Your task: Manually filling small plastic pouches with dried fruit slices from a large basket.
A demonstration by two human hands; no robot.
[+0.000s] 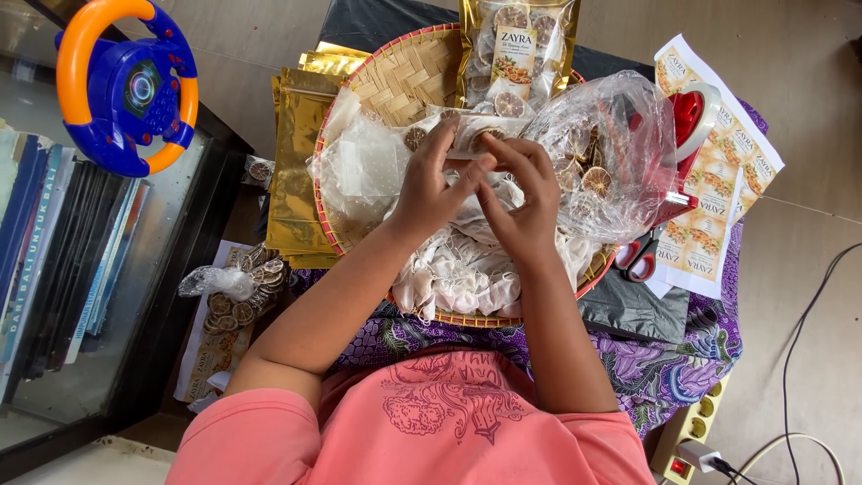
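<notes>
Above the woven tray, the left hand and right hand meet fingertip to fingertip, both pinching one small clear pouch.

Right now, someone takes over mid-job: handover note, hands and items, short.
Left hand and right hand: together pinching a small clear pouch of dried citrus slices over the woven tray.
Loose slices sit in the clear plastic bag, right side of tray.
Done: one filled gold pouch at the tray's far edge.
Left: empty gold pouches stacked left; label sheets right.
</notes>
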